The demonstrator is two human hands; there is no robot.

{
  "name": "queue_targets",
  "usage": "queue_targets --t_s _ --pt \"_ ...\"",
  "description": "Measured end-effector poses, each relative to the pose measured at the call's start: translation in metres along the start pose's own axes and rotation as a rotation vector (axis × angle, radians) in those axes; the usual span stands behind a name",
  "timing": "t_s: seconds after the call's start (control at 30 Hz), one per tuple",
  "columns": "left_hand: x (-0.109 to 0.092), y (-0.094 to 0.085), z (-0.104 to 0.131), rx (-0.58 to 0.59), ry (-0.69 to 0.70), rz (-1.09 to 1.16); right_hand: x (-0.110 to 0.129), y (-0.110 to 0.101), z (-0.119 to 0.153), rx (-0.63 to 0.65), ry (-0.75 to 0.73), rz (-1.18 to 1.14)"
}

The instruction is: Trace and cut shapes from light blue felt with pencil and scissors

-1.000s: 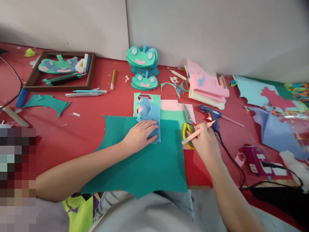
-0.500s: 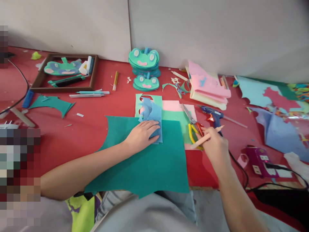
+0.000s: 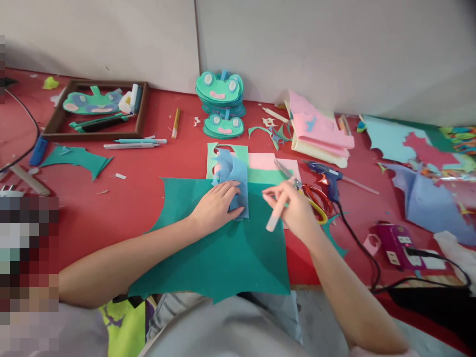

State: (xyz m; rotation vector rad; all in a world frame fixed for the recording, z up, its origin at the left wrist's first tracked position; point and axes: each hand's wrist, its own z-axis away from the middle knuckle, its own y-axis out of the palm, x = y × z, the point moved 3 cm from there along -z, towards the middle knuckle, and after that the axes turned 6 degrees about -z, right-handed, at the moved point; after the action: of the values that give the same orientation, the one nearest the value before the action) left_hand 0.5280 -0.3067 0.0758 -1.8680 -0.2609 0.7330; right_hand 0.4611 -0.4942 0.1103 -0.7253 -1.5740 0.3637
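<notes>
My left hand (image 3: 215, 207) lies flat with its fingers outstretched, pressing on a cut piece of blue felt (image 3: 238, 173). Under them spreads a large dark green felt sheet (image 3: 230, 258). A light green cut-out sheet (image 3: 243, 149) shows behind the blue felt. My right hand (image 3: 299, 210) is closed around a pale pen (image 3: 275, 218), held slanted above the right side of the green sheet. Red-and-yellow-handled scissors (image 3: 320, 206) rest just beyond that hand, partly hidden by it. Pink felt (image 3: 262, 160) peeks out beneath the scissors and light green felt.
Stacked green frog faces (image 3: 219, 91) stand by the wall. A glue gun (image 3: 327, 176) lies right of the scissors, its cord running past a purple power strip (image 3: 396, 245). Folded pink felt (image 3: 316, 124) sits behind. At left is a brown tray (image 3: 92, 135) with pens.
My right hand has moved left with the pen, from beside the scissors to over the dark green felt. The scissors have shifted slightly right. My left hand stays on the blue felt.
</notes>
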Motion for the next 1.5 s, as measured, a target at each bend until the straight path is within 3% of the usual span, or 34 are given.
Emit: queue_targets --t_s 0.07,0.23,0.53,0.67,1.07,1.23,1.37,1.5 --pt "0.000 -0.001 0.000 -0.004 -0.009 -0.001 0.000 0.024 -0.008 0.097 0.049 -0.163" --pt "-0.001 -0.001 -0.001 -0.016 0.002 0.003 -0.006 0.049 -0.018 0.076 0.118 -0.336" --pt "-0.002 -0.003 0.000 -0.013 -0.006 -0.012 -0.009 0.052 -0.023 -0.006 0.145 -0.388" --pt "-0.003 -0.005 0.000 -0.016 -0.020 -0.015 -0.010 0.055 -0.028 0.016 0.153 -0.364" --pt "0.001 -0.003 -0.003 0.003 -0.038 0.064 -0.008 0.056 -0.029 0.009 0.035 -0.256" --pt "0.002 -0.004 -0.003 0.013 -0.048 0.084 0.004 0.045 -0.021 -0.158 -0.053 -0.262" --pt "0.004 -0.006 -0.004 0.028 -0.056 0.059 0.007 0.050 -0.016 -0.033 -0.045 -0.462" --pt "0.009 -0.006 -0.005 0.048 -0.052 0.067 -0.004 0.059 -0.016 0.039 0.041 -0.445"
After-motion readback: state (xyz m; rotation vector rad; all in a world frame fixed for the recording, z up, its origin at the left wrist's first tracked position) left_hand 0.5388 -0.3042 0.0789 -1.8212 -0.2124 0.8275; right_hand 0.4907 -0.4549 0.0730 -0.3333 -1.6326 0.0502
